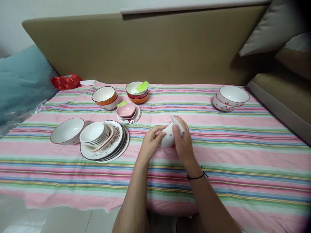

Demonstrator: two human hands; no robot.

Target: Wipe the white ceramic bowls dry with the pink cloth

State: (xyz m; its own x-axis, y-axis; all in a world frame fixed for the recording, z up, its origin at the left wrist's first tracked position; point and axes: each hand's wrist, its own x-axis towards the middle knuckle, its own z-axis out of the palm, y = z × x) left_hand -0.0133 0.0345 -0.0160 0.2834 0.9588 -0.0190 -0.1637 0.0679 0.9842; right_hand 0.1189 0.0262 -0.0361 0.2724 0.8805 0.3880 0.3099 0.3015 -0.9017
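Just above the striped cloth, near the middle, a white bowl (167,138) with a small red mark is tilted on its side. My left hand (152,139) grips its left edge, thumb on the outside. On the other side my right hand (182,137) has its thumb over the bowl's wall and its fingers around a white, soft-looking piece (177,123) at the rim, perhaps a cloth. The bowl's inside is hidden from view. A pink dish (126,110) on small white plates (138,114) is the nearest tableware, to the left.
Left lies a plate stack (119,152) with small white bowls (92,132), beside a large bowl (68,131). Behind are an orange-rimmed bowl (104,94) and stacked bowls (137,97) with a green spoon-like piece (142,86). White bowls (230,97) stand right, before the backrest (184,51).
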